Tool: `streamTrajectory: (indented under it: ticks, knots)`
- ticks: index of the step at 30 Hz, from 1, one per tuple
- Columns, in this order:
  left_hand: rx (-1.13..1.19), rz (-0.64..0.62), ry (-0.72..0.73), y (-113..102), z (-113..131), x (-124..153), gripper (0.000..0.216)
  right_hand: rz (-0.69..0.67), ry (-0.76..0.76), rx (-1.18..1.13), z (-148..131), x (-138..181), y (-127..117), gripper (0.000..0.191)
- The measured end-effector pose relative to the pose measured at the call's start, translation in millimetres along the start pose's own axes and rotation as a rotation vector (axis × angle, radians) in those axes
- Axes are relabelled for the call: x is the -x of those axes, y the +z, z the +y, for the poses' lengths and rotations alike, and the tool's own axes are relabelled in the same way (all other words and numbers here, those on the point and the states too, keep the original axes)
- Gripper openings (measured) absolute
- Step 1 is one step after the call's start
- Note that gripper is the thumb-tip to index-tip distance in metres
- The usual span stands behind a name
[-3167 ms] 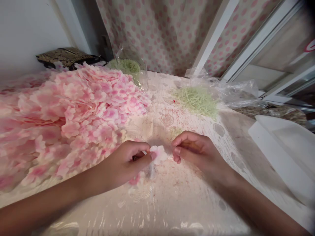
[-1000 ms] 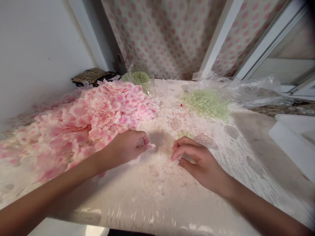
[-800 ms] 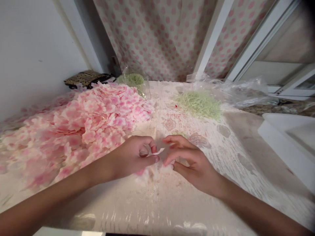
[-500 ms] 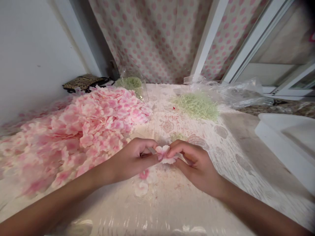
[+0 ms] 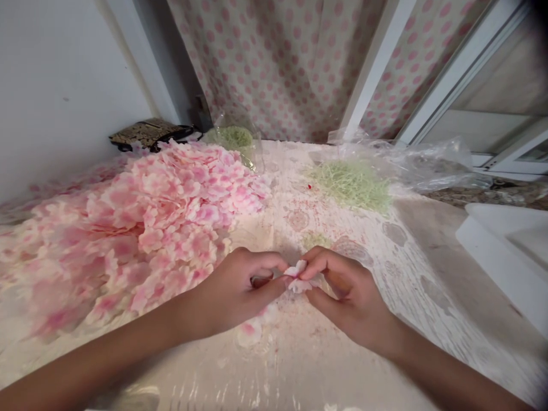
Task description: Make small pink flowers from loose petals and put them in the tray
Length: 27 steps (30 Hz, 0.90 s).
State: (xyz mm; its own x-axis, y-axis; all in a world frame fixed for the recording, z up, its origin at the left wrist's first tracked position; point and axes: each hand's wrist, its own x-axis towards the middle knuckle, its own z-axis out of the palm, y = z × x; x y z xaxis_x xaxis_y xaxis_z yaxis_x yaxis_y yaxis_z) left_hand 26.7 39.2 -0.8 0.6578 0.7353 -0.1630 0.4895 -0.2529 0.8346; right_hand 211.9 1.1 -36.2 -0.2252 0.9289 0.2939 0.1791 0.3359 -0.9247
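My left hand [image 5: 240, 288] and my right hand [image 5: 342, 294] meet at the table's middle, both pinching a small pink-and-white fabric flower [image 5: 298, 276] between thumbs and fingertips. A few loose petals [image 5: 250, 332] lie on the table just under my left hand. A large heap of pink fabric flowers [image 5: 141, 217] spreads over the left half of the table, close to my left wrist.
A pile of pale green stems [image 5: 353, 185] lies at the back right beside crumpled clear plastic bags [image 5: 423, 165]. Another bag of green bits [image 5: 233, 140] stands at the back. A white tray [image 5: 509, 251] sits at the right. A dark patterned pouch [image 5: 148, 132] rests by the wall.
My hands, apart a second ago, have come together. Both now pinch the same flower, which my left hand lifted off the table.
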Motion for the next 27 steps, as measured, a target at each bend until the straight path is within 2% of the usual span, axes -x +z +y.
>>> streamTrajectory:
  ticks: [5,9,11,15,17,19,23,27]
  knots:
    - [0.088,-0.054,0.036,-3.1,-2.1,-1.9,0.027,-0.034,0.195,-0.006,-1.8,-2.5,-0.3,0.02]
    - [0.263,-0.118,0.01,-11.0,-4.5,-5.2,0.023,-0.023,0.262,-0.03,-1.3,-6.7,-8.6,0.004]
    - [0.289,-0.146,0.024,-15.0,-5.8,-6.5,0.023,-0.002,0.272,-0.095,-1.1,-8.3,-14.1,0.006]
    - [0.229,-0.131,0.032,-16.9,-5.4,-6.1,0.016,-0.102,0.182,-0.224,-3.7,-9.4,-22.1,0.005]
    - [0.195,-0.112,0.007,-14.9,-3.9,-4.1,0.018,-0.183,0.096,-0.21,-5.8,-8.8,-22.8,0.006]
    - [0.187,-0.107,-0.01,-11.9,-2.7,-1.8,0.02,-0.229,0.013,-0.169,-7.2,-7.5,-21.1,0.015]
    - [0.252,-0.117,-0.033,-6.1,-2.9,1.7,0.021,-0.239,-0.103,-0.114,-6.2,-4.8,-14.6,0.032]
    - [0.263,-0.1,-0.024,-2.7,-3.8,3.9,0.02,-0.203,-0.131,-0.093,-3.9,-3.1,-10.9,0.037]
